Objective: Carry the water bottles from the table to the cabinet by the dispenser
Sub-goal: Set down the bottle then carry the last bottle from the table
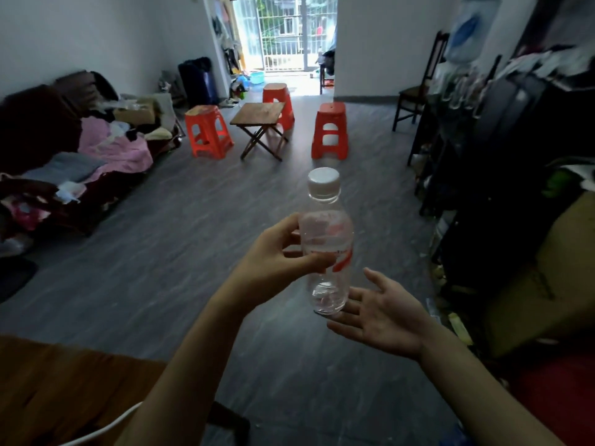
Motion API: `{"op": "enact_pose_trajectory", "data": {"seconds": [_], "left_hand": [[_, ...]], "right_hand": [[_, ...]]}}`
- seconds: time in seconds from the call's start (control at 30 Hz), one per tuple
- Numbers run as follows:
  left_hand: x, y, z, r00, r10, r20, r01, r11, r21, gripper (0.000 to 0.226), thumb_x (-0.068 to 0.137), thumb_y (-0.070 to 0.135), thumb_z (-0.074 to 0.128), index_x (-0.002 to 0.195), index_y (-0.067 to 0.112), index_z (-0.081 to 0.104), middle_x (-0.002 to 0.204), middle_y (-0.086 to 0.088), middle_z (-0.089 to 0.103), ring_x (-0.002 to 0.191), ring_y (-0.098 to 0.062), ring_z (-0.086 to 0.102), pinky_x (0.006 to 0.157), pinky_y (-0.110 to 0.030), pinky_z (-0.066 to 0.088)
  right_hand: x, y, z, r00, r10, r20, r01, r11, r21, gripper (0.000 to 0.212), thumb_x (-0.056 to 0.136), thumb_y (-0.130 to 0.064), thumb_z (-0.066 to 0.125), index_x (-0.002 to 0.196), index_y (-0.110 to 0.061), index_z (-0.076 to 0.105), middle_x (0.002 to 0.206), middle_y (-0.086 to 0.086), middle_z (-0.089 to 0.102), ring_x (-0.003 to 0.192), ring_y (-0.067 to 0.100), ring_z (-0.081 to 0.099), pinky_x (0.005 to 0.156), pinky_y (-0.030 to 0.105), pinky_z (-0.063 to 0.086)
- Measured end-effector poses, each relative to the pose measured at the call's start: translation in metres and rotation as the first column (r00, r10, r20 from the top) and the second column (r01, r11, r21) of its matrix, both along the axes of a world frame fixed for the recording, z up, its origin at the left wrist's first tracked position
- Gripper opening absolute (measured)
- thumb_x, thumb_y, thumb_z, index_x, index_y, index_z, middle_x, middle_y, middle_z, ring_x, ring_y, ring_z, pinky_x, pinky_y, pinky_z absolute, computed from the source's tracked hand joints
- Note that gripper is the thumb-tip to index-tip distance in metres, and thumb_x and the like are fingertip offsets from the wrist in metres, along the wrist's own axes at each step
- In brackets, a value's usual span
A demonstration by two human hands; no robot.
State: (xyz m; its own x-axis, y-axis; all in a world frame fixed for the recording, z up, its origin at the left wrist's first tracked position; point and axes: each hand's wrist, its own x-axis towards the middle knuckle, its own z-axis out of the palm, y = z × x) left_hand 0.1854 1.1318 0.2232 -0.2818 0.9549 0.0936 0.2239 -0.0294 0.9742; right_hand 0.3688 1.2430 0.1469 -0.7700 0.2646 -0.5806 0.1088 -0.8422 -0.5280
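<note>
Left hand is clamped around the middle of the clear plastic water bottle with a white screw cap and red label, thumb across the front and fingers behind, holding it upright in the air above the grey wood-grain floor. At about four o'clock from the bottle, the right hand lies palm up with fingers spread apart, its fingertips just under the bottle's base; whether they touch it I cannot tell. The brown wooden desk sits at seven o'clock, so the bottle is already off it. This looks like the carrying step, possibly with a pass to the right hand. The dark cluttered cabinet with the blue-labelled water jug of the dispenser stands at two o'clock; the next move calls for turning that way and finding a free spot among the clutter.
</note>
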Motion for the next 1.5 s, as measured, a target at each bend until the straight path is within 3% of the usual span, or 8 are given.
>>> {"op": "enact_pose_trajectory", "data": {"seconds": [0.17, 0.33, 0.53, 0.67, 1.03, 1.23, 1.33, 1.5], "left_hand": [[-0.013, 0.04, 0.005, 0.996, -0.021, 0.084, 0.015, 0.997, 0.073, 0.048, 0.071, 0.027, 0.084, 0.115, 0.021, 0.065, 0.114, -0.005, 0.073, 0.111, -0.027, 0.07, 0.076, -0.027, 0.059], [-0.042, 0.077, 0.02, 0.99, -0.086, 0.111, 0.072, 0.99, 0.125, 0.048, 0.07, 0.029, 0.082, 0.115, 0.021, 0.066, 0.113, -0.004, 0.075, 0.11, -0.027, 0.07, 0.076, -0.026, 0.059], [-0.075, 0.122, 0.035, 0.985, -0.162, 0.067, 0.151, 0.978, 0.143, 0.056, 0.074, 0.025, 0.087, 0.124, 0.014, 0.063, 0.116, -0.009, 0.074, 0.107, -0.024, 0.072, 0.073, -0.023, 0.057], [-0.092, 0.158, 0.037, 0.982, -0.183, 0.053, 0.173, 0.973, 0.153, 0.052, 0.078, 0.021, 0.076, 0.127, 0.013, 0.063, 0.117, -0.008, 0.074, 0.103, -0.017, 0.073, 0.073, -0.022, 0.057], [-0.116, 0.307, 0.038, 0.973, -0.232, 0.021, 0.227, 0.966, 0.126, 0.068, 0.063, 0.043, 0.081, 0.125, 0.021, 0.062, 0.121, -0.005, 0.074, 0.112, -0.02, 0.071, 0.089, -0.035, 0.061], [-0.115, 0.416, 0.052, 0.968, -0.25, 0.023, 0.248, 0.965, 0.083, 0.069, 0.068, 0.031, 0.091, 0.129, 0.015, 0.062, 0.122, -0.007, 0.073, 0.114, -0.02, 0.071, 0.091, -0.034, 0.061], [-0.119, 0.465, 0.057, 0.975, -0.22, 0.039, 0.217, 0.973, 0.081, 0.071, 0.065, 0.032, 0.082, 0.13, 0.011, 0.062, 0.122, -0.008, 0.073, 0.114, -0.021, 0.071, 0.091, -0.033, 0.06], [-0.131, 0.535, 0.059, 0.98, -0.185, 0.076, 0.181, 0.982, 0.053, 0.065, 0.069, 0.034, 0.083, 0.127, 0.011, 0.065, 0.119, -0.009, 0.074, 0.111, -0.021, 0.072, 0.096, -0.038, 0.059]], "right_hand": [[-0.01, 0.025, 0.009, 0.998, -0.061, -0.017, 0.062, 0.997, 0.035, 0.069, 0.098, -0.052, 0.034, 0.135, 0.002, 0.054, 0.133, 0.024, 0.06, 0.115, 0.035, 0.064, 0.098, 0.045, 0.049], [-0.035, 0.052, 0.02, 0.991, -0.122, -0.047, 0.124, 0.991, 0.045, 0.07, 0.097, -0.053, 0.034, 0.136, 0.002, 0.055, 0.134, 0.024, 0.06, 0.112, 0.035, 0.065, 0.093, 0.044, 0.052], [-0.068, 0.084, 0.035, 0.977, -0.197, -0.079, 0.201, 0.978, 0.053, 0.07, 0.098, -0.053, 0.034, 0.133, 0.004, 0.055, 0.131, 0.024, 0.061, 0.109, 0.036, 0.065, 0.095, 0.045, 0.05], [-0.081, 0.111, 0.039, 0.973, -0.219, -0.077, 0.224, 0.973, 0.051, 0.07, 0.098, -0.053, 0.035, 0.129, 0.005, 0.058, 0.131, 0.025, 0.061, 0.108, 0.036, 0.065, 0.097, 0.044, 0.048], [-0.102, 0.251, 0.037, 0.959, -0.263, -0.103, 0.27, 0.961, 0.058, 0.07, 0.097, -0.052, 0.035, 0.133, 0.005, 0.056, 0.134, 0.025, 0.059, 0.109, 0.037, 0.065, 0.089, 0.042, 0.055], [-0.106, 0.359, 0.044, 0.957, -0.276, -0.086, 0.282, 0.957, 0.069, 0.071, 0.098, -0.053, 0.033, 0.131, 0.006, 0.057, 0.132, 0.025, 0.061, 0.114, 0.037, 0.062, 0.096, 0.044, 0.048], [-0.108, 0.411, 0.048, 0.956, -0.28, -0.088, 0.288, 0.954, 0.087, 0.071, 0.098, -0.052, 0.033, 0.131, 0.006, 0.058, 0.133, 0.025, 0.06, 0.114, 0.037, 0.062, 0.096, 0.044, 0.048], [-0.121, 0.472, 0.049, 0.963, -0.256, -0.08, 0.262, 0.961, 0.087, 0.07, 0.095, -0.05, 0.038, 0.131, 0.007, 0.059, 0.132, 0.026, 0.06, 0.117, 0.038, 0.061, 0.097, 0.044, 0.046]]}}
